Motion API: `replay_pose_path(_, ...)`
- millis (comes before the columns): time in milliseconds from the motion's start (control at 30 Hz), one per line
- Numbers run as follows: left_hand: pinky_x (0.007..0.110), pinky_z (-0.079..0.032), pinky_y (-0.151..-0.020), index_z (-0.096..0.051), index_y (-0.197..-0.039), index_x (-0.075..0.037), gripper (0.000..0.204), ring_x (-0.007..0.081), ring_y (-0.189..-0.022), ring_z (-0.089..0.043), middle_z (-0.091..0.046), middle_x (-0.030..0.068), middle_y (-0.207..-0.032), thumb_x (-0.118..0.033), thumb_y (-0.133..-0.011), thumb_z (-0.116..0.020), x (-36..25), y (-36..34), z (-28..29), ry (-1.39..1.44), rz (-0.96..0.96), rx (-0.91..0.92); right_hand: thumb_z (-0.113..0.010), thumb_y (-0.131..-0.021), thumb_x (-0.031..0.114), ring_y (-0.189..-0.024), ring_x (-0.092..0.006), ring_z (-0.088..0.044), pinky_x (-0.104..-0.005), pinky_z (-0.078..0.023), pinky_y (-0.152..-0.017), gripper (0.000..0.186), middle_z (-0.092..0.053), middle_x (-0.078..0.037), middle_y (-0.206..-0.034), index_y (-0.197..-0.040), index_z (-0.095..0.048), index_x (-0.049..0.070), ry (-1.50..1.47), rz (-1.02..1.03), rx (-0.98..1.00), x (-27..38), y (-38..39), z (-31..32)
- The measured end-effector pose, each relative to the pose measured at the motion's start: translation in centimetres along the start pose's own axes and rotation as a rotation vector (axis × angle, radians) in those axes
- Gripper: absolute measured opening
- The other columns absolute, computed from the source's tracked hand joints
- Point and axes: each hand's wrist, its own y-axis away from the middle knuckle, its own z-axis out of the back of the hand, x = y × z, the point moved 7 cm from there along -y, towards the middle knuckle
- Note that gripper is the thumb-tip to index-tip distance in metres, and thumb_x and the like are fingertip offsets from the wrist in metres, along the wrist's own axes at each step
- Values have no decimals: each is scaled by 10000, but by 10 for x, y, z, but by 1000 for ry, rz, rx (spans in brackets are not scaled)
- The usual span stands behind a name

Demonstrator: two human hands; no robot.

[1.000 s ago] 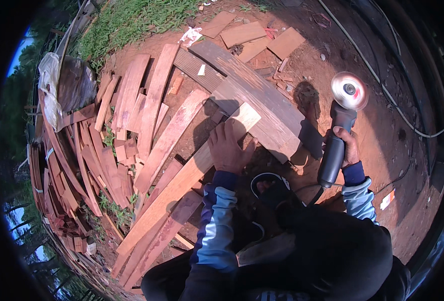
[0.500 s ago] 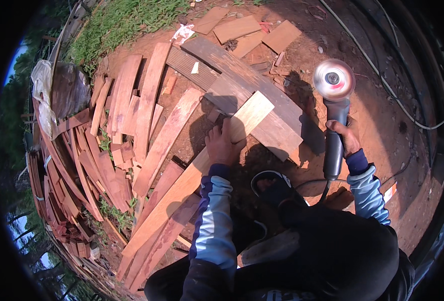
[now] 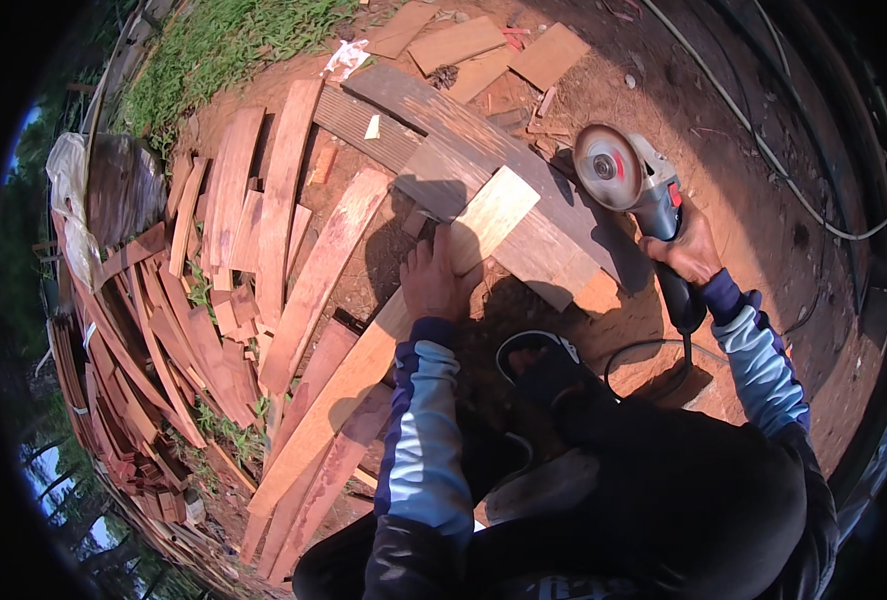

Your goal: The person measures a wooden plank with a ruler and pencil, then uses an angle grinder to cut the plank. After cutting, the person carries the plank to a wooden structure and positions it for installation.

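One pale plank [image 3: 355,358], lower left to centre: probably stiff, fairly light; best held across its width. One left hand [image 3: 433,283], centre: palm down, fingers gripping the plank's edges. One angle grinder [image 3: 655,195], upper right: likely head-heavy; best held by its body. One right hand [image 3: 695,250]: fingers wrapped around the grinder, forearm slanting up-left.

Left hand [image 3: 433,285], right hand [image 3: 688,250] bare. Navy cuffs [image 3: 431,332]; light-blue sleeves [image 3: 428,445] with navy panels, one left of the dark trousers [image 3: 663,490], one right. White-edged dark sandal [image 3: 551,342] just beyond the trousers. Pale marking [image 3: 563,588] at the trousers' near edge, maybe lettering, too dim to tell.
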Motion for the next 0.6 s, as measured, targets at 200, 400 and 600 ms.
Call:
replay_pose_path(200,452,-443,-819,-502,-1351,-122,855,323,-954,-568,-563,127,-994,-634,-701,-718,-3,0,1,-30,-58,-57,-756,-627,172,-766,-344,-665,-401,-510,-704,597,-633,-235,-785,-1093,-505,-103,241,124,71,1,-3,-10)
replay_pose_path(400,429,-457,-783,-501,-1340,-115,867,300,-915,-574,-559,105,-962,-653,-692,-710,-2,0,0,-116,-77,-90,-756,-604,163,-788,-390,-658,-414,-508,-718,649,-628,-273,-813,-1127,-485,-110,387,85,130,6,-1,-17)
replay_pose_path(600,454,-437,-924,-424,-1401,-103,901,305,-1109,-553,-580,98,-1163,-577,-707,-747,-3,-2,-5,-83,40,83,-749,-607,184,-720,-433,-639,-448,-498,-648,596,-607,-279,-736,-1053,-489,-114,416,100,135,15,2,-18)
